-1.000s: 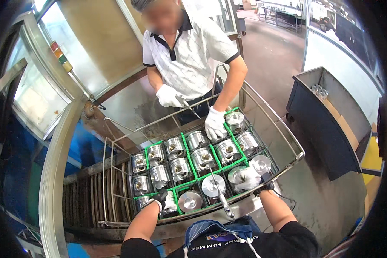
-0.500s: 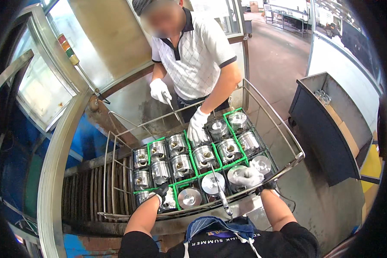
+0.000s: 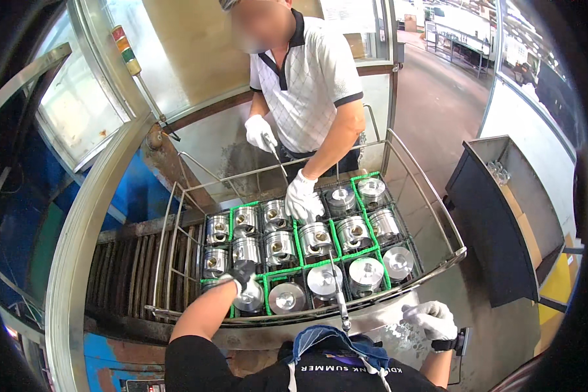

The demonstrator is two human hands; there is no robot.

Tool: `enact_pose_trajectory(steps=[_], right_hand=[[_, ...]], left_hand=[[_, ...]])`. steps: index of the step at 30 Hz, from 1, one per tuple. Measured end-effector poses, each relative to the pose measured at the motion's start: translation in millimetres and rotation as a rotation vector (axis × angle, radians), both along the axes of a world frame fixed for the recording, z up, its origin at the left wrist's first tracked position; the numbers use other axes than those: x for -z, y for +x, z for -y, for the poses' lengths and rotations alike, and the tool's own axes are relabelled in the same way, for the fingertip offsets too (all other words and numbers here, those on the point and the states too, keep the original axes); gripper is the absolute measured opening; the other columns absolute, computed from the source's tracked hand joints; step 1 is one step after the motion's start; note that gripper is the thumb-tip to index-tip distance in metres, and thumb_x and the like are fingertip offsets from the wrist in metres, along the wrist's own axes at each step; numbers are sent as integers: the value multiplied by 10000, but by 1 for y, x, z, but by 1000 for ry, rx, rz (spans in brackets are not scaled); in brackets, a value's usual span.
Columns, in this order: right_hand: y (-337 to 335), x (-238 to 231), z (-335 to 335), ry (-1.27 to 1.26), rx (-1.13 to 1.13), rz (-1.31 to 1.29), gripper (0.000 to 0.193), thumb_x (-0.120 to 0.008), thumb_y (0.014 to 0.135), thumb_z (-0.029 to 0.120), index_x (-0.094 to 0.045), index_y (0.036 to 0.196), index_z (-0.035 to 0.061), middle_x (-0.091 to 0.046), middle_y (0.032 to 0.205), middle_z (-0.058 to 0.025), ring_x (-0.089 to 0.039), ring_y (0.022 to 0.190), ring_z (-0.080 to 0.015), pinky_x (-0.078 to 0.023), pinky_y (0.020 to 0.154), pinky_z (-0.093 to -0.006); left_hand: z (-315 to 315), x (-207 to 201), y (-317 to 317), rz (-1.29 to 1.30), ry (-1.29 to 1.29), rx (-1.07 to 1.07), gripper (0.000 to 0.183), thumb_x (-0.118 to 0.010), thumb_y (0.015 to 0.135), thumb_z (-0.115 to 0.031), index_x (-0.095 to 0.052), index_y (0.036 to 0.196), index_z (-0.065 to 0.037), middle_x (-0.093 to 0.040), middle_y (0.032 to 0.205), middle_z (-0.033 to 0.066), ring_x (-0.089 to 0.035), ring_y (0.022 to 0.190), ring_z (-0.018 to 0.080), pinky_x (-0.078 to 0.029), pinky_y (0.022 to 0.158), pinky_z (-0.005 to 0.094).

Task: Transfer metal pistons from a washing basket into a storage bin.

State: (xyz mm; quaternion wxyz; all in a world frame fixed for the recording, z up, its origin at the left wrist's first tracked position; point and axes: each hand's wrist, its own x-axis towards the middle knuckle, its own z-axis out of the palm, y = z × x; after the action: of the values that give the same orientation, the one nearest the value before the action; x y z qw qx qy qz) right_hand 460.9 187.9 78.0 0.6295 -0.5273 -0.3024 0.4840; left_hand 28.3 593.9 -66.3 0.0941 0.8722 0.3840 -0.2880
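Observation:
Rows of shiny metal pistons [image 3: 279,248] fill a wire basket [image 3: 417,274] with green-edged dividers. At its near left corner, my left hand [image 3: 244,279], in a white glove with a black wrist strap, is beside a piston [image 3: 249,299]; its fingers are mostly hidden. My right hand [image 3: 431,319], also gloved, is outside the basket at the lower right, fingers loosely bent and nothing seen in them. A slim metal rod-like tool [image 3: 340,297] lies across the basket's near edge, touched by neither hand.
Across the basket, a co-worker's gloved hand [image 3: 303,199] rests on a piston, while the other [image 3: 261,132] holds a thin rod. A dark bin [image 3: 496,222] stands to the right. Metal rollers [image 3: 134,277] run at the left, near a door frame [image 3: 78,261].
My right hand has left the piston at the near right and moved down outside the basket. The left hand has shifted slightly up. The view has shifted.

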Motion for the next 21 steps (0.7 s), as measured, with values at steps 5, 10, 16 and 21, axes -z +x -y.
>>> enact_pose_trajectory(steps=[5, 10, 16, 21], right_hand=[[-40, -57, -61, 425, -271, 572, 291, -804, 731, 124, -703, 957, -29, -707, 1059, -152, -635, 1076, -327, -432, 1038, -472], [-69, -54, -124, -47, -336, 1090, 328, -670, 872, 332, -689, 1002, 31, -691, 921, -182, -670, 912, -332, -515, 804, -416], [-78, -49, -131, -238, -292, 1226, 379, -570, 913, 424, -718, 895, 76, -661, 745, -185, -660, 772, -372, -505, 694, -454], [-79, -45, -133, -233, -297, 1220, 362, -568, 915, 408, -720, 913, 79, -666, 770, -188, -661, 782, -368, -505, 697, -455]], left_hand=[[-26, 29, -51, -25, 127, -323, 708, -663, 768, -547, -562, 1306, -98, -617, 1229, 194, -602, 1081, 354, -467, 949, 446], [-10, 35, -76, -68, 141, -496, 640, -630, 795, -522, -579, 1275, -102, -628, 1206, 183, -610, 1059, 344, -475, 928, 442], [-10, 41, -84, -51, 148, -571, 562, -589, 827, -491, -599, 1238, -107, -642, 1179, 170, -620, 1033, 331, -484, 904, 436], [-5, 40, -91, -53, 152, -604, 503, -556, 854, -465, -615, 1207, -112, -653, 1156, 159, -627, 1012, 321, -491, 883, 432]])
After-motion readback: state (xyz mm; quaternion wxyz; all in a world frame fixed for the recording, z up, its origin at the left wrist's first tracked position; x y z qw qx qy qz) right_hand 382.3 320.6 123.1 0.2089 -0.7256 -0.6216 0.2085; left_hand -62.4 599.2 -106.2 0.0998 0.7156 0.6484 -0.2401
